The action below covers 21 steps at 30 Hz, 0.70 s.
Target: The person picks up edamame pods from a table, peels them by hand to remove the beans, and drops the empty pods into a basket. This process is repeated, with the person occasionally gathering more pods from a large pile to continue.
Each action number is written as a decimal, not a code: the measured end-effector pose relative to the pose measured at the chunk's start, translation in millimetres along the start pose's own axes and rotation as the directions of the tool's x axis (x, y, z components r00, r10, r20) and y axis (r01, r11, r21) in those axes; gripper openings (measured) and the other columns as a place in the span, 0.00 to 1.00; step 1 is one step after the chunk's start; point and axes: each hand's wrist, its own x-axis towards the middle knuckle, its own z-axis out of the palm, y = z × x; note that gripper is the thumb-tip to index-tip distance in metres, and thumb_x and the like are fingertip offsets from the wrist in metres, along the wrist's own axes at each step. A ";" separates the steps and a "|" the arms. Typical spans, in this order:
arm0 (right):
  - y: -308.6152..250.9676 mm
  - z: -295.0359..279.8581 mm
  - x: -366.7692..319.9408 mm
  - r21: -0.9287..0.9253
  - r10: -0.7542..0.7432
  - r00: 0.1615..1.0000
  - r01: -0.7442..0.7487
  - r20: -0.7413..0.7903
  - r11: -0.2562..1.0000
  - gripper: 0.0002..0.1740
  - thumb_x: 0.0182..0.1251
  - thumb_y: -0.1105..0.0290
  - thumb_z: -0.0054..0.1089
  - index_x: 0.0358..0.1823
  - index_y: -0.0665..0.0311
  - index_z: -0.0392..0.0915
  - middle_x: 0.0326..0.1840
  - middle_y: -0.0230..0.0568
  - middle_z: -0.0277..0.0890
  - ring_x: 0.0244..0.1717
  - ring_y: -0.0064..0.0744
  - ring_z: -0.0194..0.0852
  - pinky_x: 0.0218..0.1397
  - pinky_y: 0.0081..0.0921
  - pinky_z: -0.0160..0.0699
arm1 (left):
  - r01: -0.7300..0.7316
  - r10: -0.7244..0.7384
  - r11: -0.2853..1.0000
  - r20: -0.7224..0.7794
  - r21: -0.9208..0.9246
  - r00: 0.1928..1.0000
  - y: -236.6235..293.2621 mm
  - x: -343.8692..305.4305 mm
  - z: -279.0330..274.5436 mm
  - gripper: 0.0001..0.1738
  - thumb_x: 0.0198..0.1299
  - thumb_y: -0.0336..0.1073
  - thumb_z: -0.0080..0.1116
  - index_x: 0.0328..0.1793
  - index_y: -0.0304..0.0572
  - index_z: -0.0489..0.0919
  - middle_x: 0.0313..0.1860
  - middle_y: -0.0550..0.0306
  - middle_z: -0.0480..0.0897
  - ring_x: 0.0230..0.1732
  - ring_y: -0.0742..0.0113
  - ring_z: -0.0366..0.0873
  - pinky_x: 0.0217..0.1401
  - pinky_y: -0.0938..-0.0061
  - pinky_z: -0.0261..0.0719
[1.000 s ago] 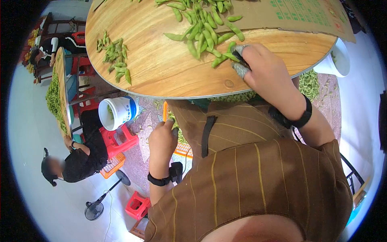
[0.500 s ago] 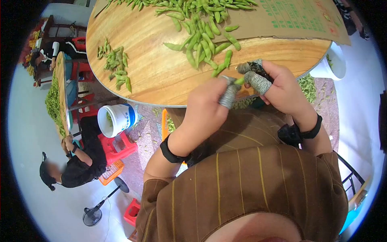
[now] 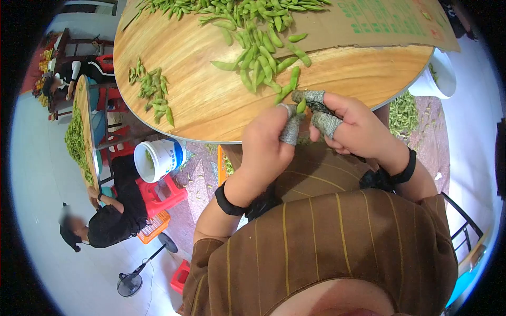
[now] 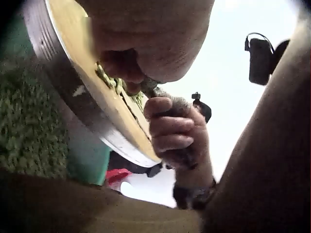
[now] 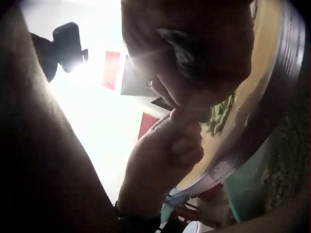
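A green soybean pod [image 3: 301,107] stands up from between the thumb and finger of my left hand [image 3: 266,139], which pinches it just past the near table edge. Grey wraps cover those fingertips. My right hand [image 3: 353,124] is close beside it, wrapped fingertips right at the pod. In the left wrist view the right hand [image 4: 172,128] has its lower fingers curled; whether it grips anything I cannot tell. A heap of soybean pods [image 3: 258,58] lies on the round wooden table [image 3: 200,100] just beyond the hands, and a smaller pile of pods [image 3: 153,89] lies at left.
Flattened cardboard [image 3: 369,26] covers the table's far right. White buckets [image 3: 153,160] [image 3: 440,76] stand on the floor at either side. Loose pods [image 3: 405,116] cover the floor at right. Another person [image 3: 110,221] sits by a second table [image 3: 87,131] at left, near a fan [image 3: 129,284].
My left hand has risen from beside my lap to meet the right at the table edge. My right hand has drawn back from the pods on the table toward me.
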 end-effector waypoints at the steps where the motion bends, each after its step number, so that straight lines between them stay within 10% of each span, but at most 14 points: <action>1: 0.9 0.5 1.0 0.003 0.000 1.000 0.000 -0.005 1.000 0.21 0.58 0.80 0.40 0.54 0.62 0.71 0.31 0.29 0.75 0.20 0.15 0.65 0.19 0.15 0.64 | -0.243 0.265 0.866 0.011 0.437 0.964 -1.7 0.9 -0.2 0.08 0.62 0.29 0.54 0.46 0.37 0.79 0.29 0.64 0.79 0.26 0.76 0.71 0.26 0.76 0.70; 8: 9.0 -2.8 6.5 0.262 0.066 0.995 -0.085 0.079 0.961 0.25 0.64 0.79 0.39 0.63 0.56 0.67 0.30 0.30 0.71 0.18 0.11 0.58 0.17 0.12 0.58 | 0.199 -0.190 0.934 0.061 -0.297 0.980 -2.7 1.1 -0.4 0.07 0.65 0.28 0.50 0.43 0.36 0.78 0.19 0.65 0.71 0.18 0.75 0.67 0.20 0.77 0.64; 10: 10.1 -0.3 4.1 0.290 0.085 0.991 -0.111 0.100 0.950 0.25 0.66 0.79 0.39 0.64 0.55 0.67 0.30 0.30 0.71 0.17 0.11 0.58 0.17 0.12 0.58 | 0.594 -0.359 0.120 0.523 -0.796 0.773 -4.2 4.3 -11.2 0.07 0.66 0.33 0.53 0.43 0.37 0.74 0.17 0.63 0.70 0.14 0.76 0.61 0.18 0.77 0.60; 21: 10.0 0.9 7.8 0.027 -0.037 0.999 0.037 -0.010 0.999 0.05 0.66 0.70 0.56 0.39 0.62 0.76 0.24 0.26 0.72 0.17 0.11 0.62 0.17 0.13 0.60 | 0.656 -0.186 0.043 0.640 -0.753 0.746 -9.4 -9.1 -8.2 0.13 0.68 0.39 0.50 0.44 0.35 0.77 0.19 0.62 0.71 0.15 0.79 0.60 0.18 0.83 0.57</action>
